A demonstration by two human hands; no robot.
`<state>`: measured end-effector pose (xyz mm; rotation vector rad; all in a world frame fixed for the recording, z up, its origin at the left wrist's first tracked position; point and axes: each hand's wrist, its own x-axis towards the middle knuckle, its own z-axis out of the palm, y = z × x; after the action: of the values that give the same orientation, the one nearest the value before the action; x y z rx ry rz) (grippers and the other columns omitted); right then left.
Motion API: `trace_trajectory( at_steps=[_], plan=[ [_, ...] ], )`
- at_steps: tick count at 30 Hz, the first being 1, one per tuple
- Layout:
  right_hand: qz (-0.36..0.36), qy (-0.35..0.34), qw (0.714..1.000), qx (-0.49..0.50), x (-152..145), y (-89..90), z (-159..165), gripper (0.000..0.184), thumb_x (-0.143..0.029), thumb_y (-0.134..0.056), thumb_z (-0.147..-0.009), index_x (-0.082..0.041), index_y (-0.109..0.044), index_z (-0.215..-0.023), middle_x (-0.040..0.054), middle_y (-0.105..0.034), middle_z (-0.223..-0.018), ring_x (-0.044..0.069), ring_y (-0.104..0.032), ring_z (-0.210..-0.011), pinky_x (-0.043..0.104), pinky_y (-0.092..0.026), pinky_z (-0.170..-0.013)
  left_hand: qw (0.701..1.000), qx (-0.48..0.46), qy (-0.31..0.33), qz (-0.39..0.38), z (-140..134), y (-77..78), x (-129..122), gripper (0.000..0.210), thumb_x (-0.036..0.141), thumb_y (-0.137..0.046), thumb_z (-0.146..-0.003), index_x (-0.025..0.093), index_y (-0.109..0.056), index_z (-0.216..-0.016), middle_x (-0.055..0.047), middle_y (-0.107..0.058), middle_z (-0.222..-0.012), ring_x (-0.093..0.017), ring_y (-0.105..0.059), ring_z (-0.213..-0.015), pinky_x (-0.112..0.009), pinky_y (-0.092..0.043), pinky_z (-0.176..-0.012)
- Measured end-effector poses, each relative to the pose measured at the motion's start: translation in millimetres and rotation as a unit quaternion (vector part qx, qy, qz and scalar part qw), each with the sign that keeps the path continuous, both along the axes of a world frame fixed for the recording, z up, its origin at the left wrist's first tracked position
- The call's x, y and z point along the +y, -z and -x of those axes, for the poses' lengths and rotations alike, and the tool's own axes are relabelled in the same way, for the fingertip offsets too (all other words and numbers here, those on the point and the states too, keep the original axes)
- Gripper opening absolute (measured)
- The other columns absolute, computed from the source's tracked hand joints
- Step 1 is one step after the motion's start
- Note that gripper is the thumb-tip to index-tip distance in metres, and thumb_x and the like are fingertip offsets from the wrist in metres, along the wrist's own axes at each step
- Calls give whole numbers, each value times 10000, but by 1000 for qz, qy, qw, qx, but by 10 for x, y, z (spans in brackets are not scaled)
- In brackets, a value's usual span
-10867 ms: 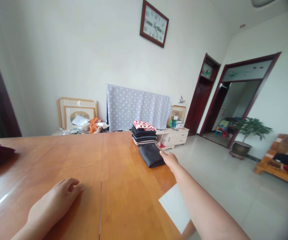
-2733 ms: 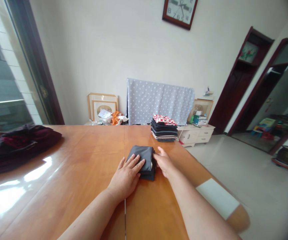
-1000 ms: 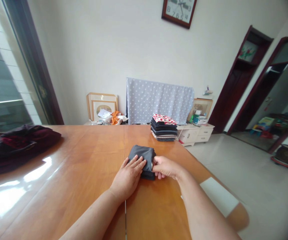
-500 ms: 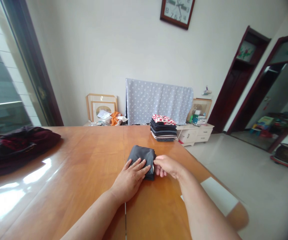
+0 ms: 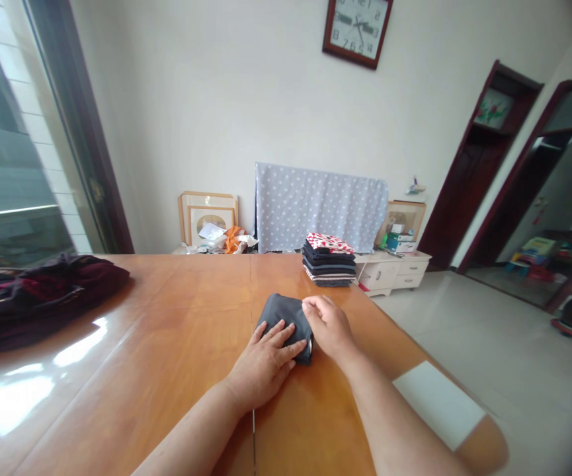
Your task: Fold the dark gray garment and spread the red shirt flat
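Note:
A dark grey folded garment (image 5: pixel 286 311) lies on the wooden table (image 5: pixel 196 297) in front of me; its exact kind I cannot make out. Across its front part my left hand (image 5: pixel 268 360) rests flat with the fingers spread. My right hand (image 5: pixel 328 324) is closed at the garment's upper right edge, thumb and forefinger pinching the cloth there. A little white shows at the right edge of the fold. Beyond it stands a neat stack of folded clothes (image 5: pixel 329 261), mostly dark, topped by a red-and-white piece.
A heap of dark and maroon clothes (image 5: pixel 67 291) lies at the table's left. Near the right edge is a pale sheet (image 5: pixel 439 403). Behind the table are a polka-dot cloth (image 5: pixel 315 205), framed pictures (image 5: pixel 209 215) and a white cabinet (image 5: pixel 397 271).
My right hand has moved from the garment's right side up to its upper right edge. My left hand stays pressed on the cloth. The whole view has shifted slightly.

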<state>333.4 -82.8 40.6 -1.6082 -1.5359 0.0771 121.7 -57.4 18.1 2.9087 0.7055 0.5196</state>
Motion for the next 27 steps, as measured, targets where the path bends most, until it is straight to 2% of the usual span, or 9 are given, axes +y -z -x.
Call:
trace_trajectory(
  at_steps=[3, 5, 7, 13, 16, 18, 21, 24, 27],
  plan=[
    [84, -57, 992, -72, 58, 114, 61, 477, -438, -375, -1013, -227, -567, -1396, 81, -492, -1519, 249, -351, -1458, 414, -258, -1195, 1000, 6, 0, 2, -5, -26, -15, 554, 265, -505, -958, 444, -451, -1480, -6, -371, -1613, -309, -293, -1500, -625, -235, -1192],
    [182, -70, 977, -82, 93, 199, 72, 559, -478, -318, -1027, -212, -465, -1496, 68, -339, -1618, 263, -187, -1529, 477, -159, -1229, 1000, 12, -1, 3, -8, -39, -24, 604, 237, -524, -936, 444, -427, -1495, -4, -350, -1623, -319, -285, -1501, -633, -231, -1192],
    [242, -70, 965, -75, 119, 259, 68, 604, -511, -262, -1035, -208, -392, -1542, 57, -242, -1653, 260, -118, -1545, 497, -117, -1235, 1000, 17, -3, 5, -8, -48, -31, 639, 224, -539, -919, 438, -410, -1507, -10, -345, -1625, -330, -276, -1503, -647, -221, -1191],
    [261, -49, 963, -43, 132, 293, 70, 684, -575, -215, -1024, -191, -278, -1587, 64, -102, -1680, 224, -56, -1553, 442, -74, -1247, 999, 16, 5, 34, 6, -94, -63, 731, 243, -616, -861, 447, -375, -1521, -4, -293, -1644, -349, -234, -1514, -681, -187, -1186],
    [267, -48, 961, -47, 134, 305, 68, 725, -601, -180, -1016, -170, -246, -1595, 72, -82, -1682, 224, -40, -1553, 430, -68, -1249, 998, -11, 15, 67, 24, -92, -40, 719, 248, -660, -820, 429, -448, -1482, -1, -324, -1630, -347, -249, -1510, -681, -176, -1190],
    [271, -50, 959, -58, 137, 318, 60, 733, -610, -177, -1013, -173, -233, -1598, 73, -80, -1683, 224, -41, -1553, 428, -69, -1249, 993, -59, 5, 100, 56, -59, 20, 567, 241, -605, -857, 374, -552, -1405, -6, -454, -1560, -300, -337, -1481, -627, -197, -1212],
    [286, -46, 953, -85, 137, 323, 54, 730, -622, -197, -1010, -203, -197, -1608, 64, -62, -1684, 233, -39, -1554, 450, -63, -1244, 974, -163, -53, 148, 150, 16, 162, 398, 204, -460, -922, 284, -644, -1265, -20, -644, -1380, -206, -529, -1353, -451, -360, -1188],
    [304, -36, 946, -105, 122, 302, 73, 716, -621, -202, -1010, -243, -149, -1615, 47, -37, -1684, 241, -28, -1554, 505, -45, -1233, 955, -219, -120, 163, 262, 59, 283, 394, 176, -414, -915, 264, -651, -1217, -18, -705, -1275, -177, -639, -1210, -343, -503, -1054],
    [316, -29, 941, -120, 99, 272, 107, 707, -617, -178, -1010, -260, -119, -1617, 34, -18, -1684, 237, -19, -1555, 539, -39, -1223, 958, -214, -123, 147, 329, 45, 320, 370, 212, -416, -937, 268, -671, -1200, -18, -703, -1274, -178, -637, -1207, -330, -494, -1055]
  ],
)
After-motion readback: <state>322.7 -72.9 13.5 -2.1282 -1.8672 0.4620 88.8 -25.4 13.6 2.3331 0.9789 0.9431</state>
